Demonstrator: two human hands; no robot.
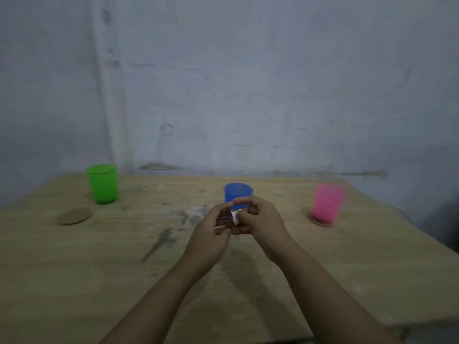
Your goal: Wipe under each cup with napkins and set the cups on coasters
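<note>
Three cups on a wooden table (74, 281), both hands working a white napkin.

The green cup (102, 184) stands far left, a bare coaster (74, 216) just in front of it. At centre, the left hand (211, 234) and right hand (260, 219) pinch the crumpled napkin (236, 216) before the blue cup (238, 193). The pink cup (327, 203) stands on its coaster (313, 220), far right.

Pink cup (327, 203) upright on coaster (320, 222).
</note>
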